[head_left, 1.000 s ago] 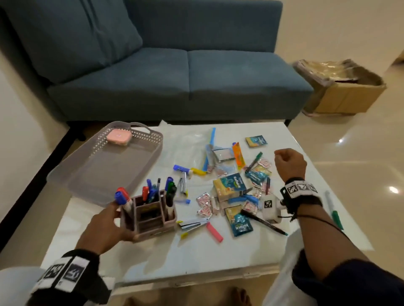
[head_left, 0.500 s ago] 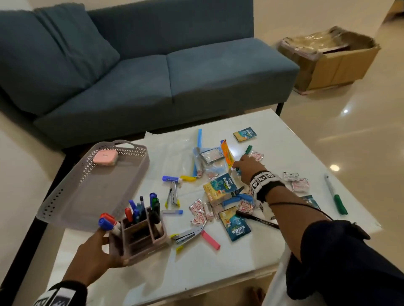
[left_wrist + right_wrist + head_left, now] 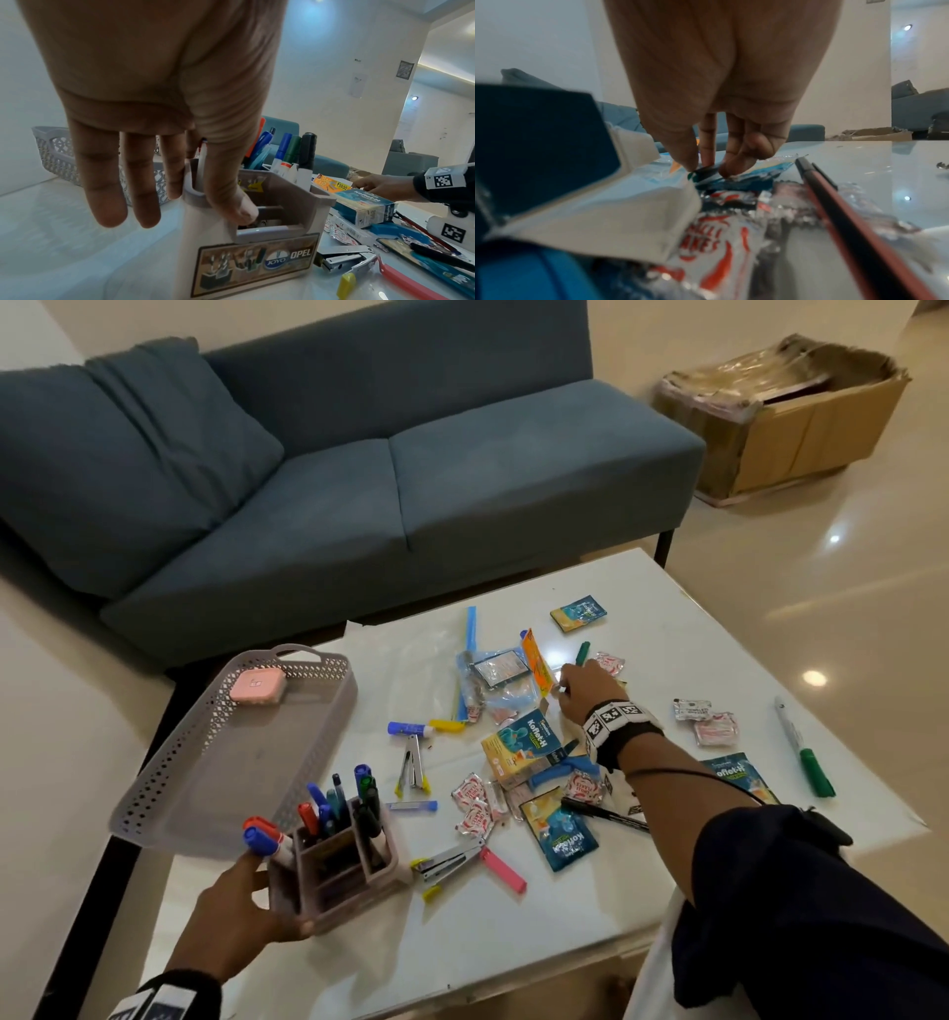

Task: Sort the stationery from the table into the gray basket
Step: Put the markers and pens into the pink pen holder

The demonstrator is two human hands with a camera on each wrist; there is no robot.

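Note:
The gray perforated basket [image 3: 154, 788] sits at the table's left with a pink case [image 3: 257, 686] in it. Just in front of it stands a mauve pen holder [image 3: 349, 870] full of markers. My left hand [image 3: 257, 891] grips the holder, thumb inside a compartment [image 3: 231, 203] and fingers outside its wall. My right hand [image 3: 564, 684] reaches into the pile at mid-table. There its thumb and fingertips [image 3: 707, 160] pinch the end of a dark green marker [image 3: 702, 171]. The marker's far end [image 3: 583, 653] shows beyond the knuckles.
Loose around the right arm lie a Koflet box [image 3: 524, 752], foil sachets, a black pen [image 3: 606, 814], staplers [image 3: 452, 862], clips and a plastic bag. Another green marker [image 3: 806, 757] lies near the table's right edge. A blue sofa [image 3: 359, 480] and a cardboard box [image 3: 785, 418] stand behind.
My right hand went from a raised fist on the right down and forward onto the green marker. The left hand stayed on the pen holder.

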